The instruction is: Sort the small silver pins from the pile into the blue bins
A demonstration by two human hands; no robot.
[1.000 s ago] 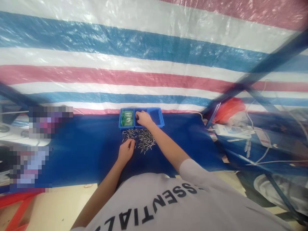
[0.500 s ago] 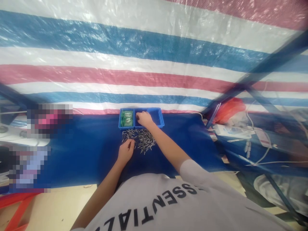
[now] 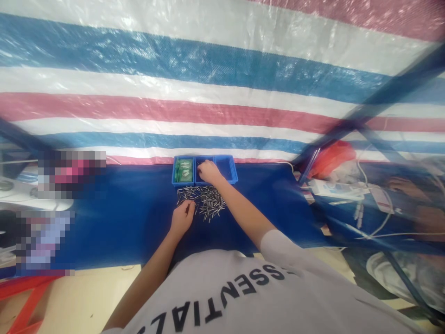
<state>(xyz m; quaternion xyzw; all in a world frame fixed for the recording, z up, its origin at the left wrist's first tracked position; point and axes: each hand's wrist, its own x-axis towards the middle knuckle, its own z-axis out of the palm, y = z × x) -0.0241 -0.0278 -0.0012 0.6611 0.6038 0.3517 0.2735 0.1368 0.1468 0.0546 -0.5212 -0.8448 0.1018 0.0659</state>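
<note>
Blue cloth, smooth and matte, covers the worktop (image 3: 121, 218) under both hands. The left hand (image 3: 181, 217) rests on the cloth at the near left edge of a loose heap of small silvery metal pins (image 3: 206, 205). Its knuckles are up and its fingertips are drawn together against the heap. Whether a pin sits between them is too small to tell. The right hand (image 3: 208, 171) is stretched forward on a straight arm, well apart from the left. It dips palm-down into the middle compartment of a row of blue plastic trays (image 3: 230, 168) just beyond the pins. Its fingers curl downward and hide that compartment's contents, so I cannot tell whether it grips anything.

The left compartment holds flat green pieces (image 3: 184, 170) with a glossy look, and their shape is unclear. Behind the trays hangs a crinkled woven plastic tarp in blue, white and red stripes (image 3: 208, 93).

To the right, blurred, lie a white power strip with cables (image 3: 333, 189) and an orange-red plastic bag (image 3: 330, 157). The left edge is pixelated. A grey shirt with black lettering (image 3: 243, 297), cut off at the bottom, fills the foreground.
</note>
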